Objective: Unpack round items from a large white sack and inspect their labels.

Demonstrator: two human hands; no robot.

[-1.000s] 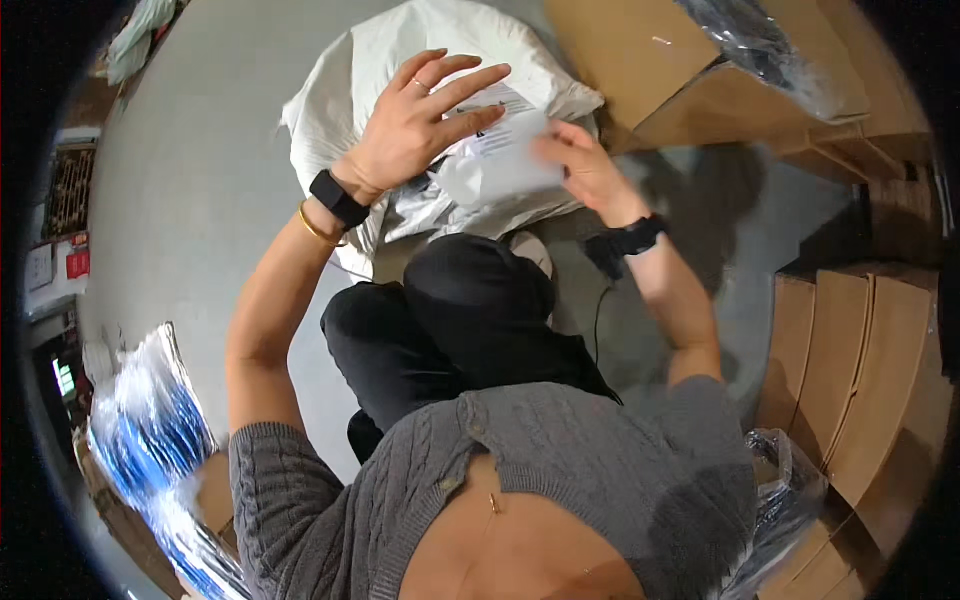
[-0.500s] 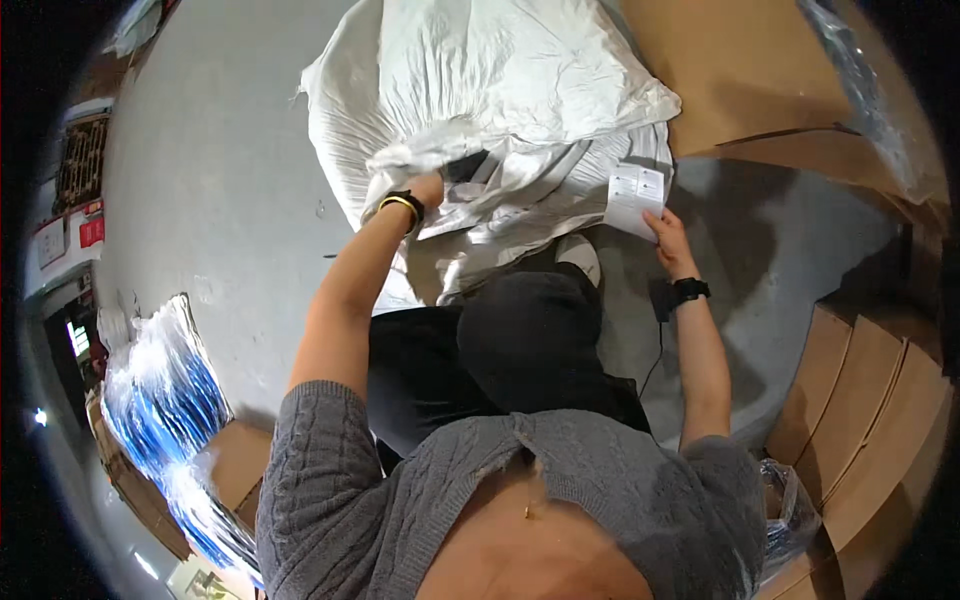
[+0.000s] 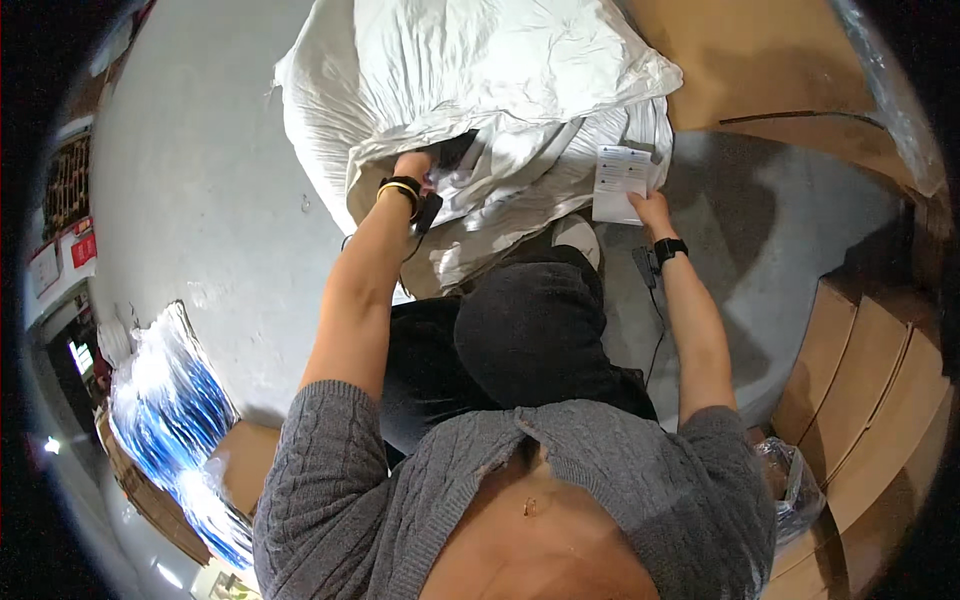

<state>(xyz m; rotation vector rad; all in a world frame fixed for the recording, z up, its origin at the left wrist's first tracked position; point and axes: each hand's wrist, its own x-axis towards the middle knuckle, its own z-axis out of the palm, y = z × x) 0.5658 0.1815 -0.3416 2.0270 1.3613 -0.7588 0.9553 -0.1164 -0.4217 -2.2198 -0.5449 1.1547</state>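
Leaflet (image 3: pixel 617 190) pinched in right hand (image 3: pixel 652 212), your left hand (image 3: pixel 412 167), grip unclear, reaches inside white sack (image 3: pixel 490 65); next move likely needs firmness.

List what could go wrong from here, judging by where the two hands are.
The left hand is at the mouth of the white sack, so the loose folds might catch the small black device by that wrist.
The right hand pinches the printed sheet near its lower right part, so it could slip or crease.
The right wrist's thin black cord runs down beside the knee and could snag.
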